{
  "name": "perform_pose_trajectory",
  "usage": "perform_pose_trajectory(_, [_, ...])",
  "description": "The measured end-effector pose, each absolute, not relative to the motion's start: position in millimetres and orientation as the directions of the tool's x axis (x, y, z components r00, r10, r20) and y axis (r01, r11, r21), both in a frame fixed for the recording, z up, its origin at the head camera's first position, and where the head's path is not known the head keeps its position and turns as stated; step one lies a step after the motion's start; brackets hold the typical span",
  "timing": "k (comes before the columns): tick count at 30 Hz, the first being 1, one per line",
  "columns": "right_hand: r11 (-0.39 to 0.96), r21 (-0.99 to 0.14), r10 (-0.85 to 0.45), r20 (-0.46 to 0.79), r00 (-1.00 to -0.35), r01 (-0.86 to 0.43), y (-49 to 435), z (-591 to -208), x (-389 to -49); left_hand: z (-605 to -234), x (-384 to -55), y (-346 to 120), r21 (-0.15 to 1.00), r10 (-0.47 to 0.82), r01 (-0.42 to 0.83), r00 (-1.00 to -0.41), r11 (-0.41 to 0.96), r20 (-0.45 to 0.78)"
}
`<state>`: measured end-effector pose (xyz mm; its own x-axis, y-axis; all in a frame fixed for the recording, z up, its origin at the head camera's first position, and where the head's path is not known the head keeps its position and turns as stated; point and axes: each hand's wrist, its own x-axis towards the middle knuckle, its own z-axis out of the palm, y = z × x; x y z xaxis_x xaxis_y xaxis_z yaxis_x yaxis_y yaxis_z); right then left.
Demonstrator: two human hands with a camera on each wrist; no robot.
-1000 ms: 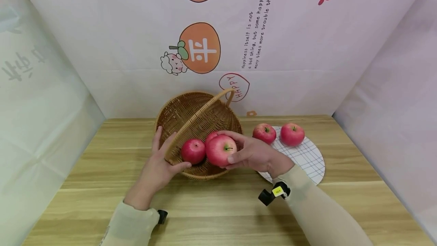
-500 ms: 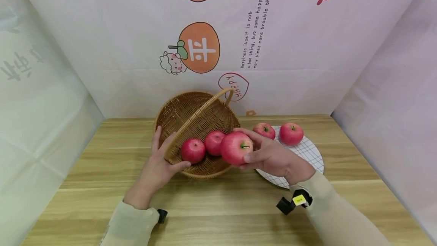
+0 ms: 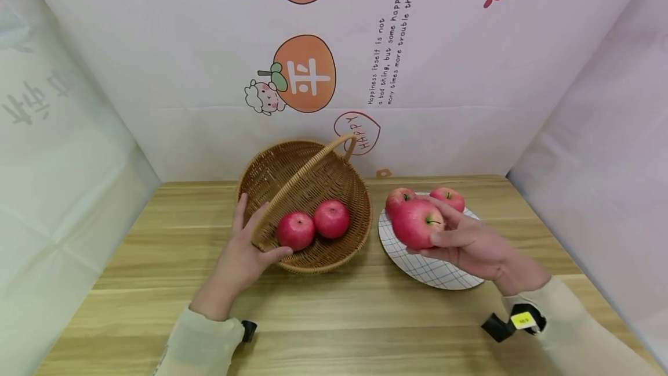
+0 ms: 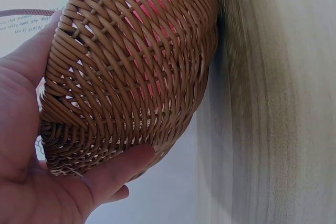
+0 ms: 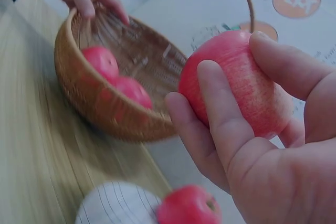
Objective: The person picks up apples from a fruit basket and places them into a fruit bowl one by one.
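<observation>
A round wicker basket (image 3: 313,271) with an arched handle stands left of centre, tilted so its mouth shows. My left hand (image 3: 242,259) grips its left side by the foot of the handle, thumb over the rim; the left wrist view shows the fingers against the outer weave (image 4: 121,72). Inside lie two red apples, a left one (image 3: 296,231) and a right one (image 3: 331,219). Over the checked plate (image 3: 443,274), my right hand (image 3: 476,247) holds a larger red apple (image 3: 416,223), its fingers and thumb wrapped around it.
Two more apples sit at the plate's back, one on the left (image 3: 399,195) partly behind the held apple, one on the right (image 3: 449,197). A printed backdrop (image 3: 443,144) rises behind the wooden table (image 3: 323,329), with white sheets on both sides.
My right hand has carried the large apple rightward out of the basket to above the plate. Both apples in the basket now show fully. My left hand stays on the basket.
</observation>
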<state>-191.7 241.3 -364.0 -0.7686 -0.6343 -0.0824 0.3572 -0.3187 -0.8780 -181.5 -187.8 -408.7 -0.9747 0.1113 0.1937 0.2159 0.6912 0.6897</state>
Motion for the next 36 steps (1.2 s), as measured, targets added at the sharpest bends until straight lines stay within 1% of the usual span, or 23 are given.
perform_pose_trajectory(8, [-0.328,-0.872,-0.617,-0.092,-0.781,0.362,282,-363,-188,-410,-183,-189,0.692,0.115,0.218,-0.974,0.688,0.193])
perform_pose_trajectory(17, [-0.239,-0.889,-0.493,-0.235,-0.838,0.39,303,-374,-181,-410,-183,-189,0.681,0.1,0.21,-0.975,0.701,0.198])
perform_pose_trajectory(23, [-0.157,-0.911,-0.39,-0.298,-0.872,0.381,305,-393,-184,-408,-182,-189,0.672,0.087,0.173,-0.983,0.72,0.16])
perform_pose_trajectory(28, [-0.084,-0.923,-0.323,-0.331,-0.887,0.375,298,-407,-186,-407,-182,-188,0.667,0.075,0.153,-0.987,0.729,0.145])
perform_pose_trajectory(32, [-0.052,-0.933,-0.292,-0.326,-0.899,0.355,292,-411,-187,-406,-181,-188,0.675,0.081,0.159,-0.986,0.721,0.146])
perform_pose_trajectory(36, [-0.049,-0.938,-0.281,-0.317,-0.906,0.343,286,-415,-189,-406,-181,-187,0.68,0.089,0.166,-0.985,0.714,0.147])
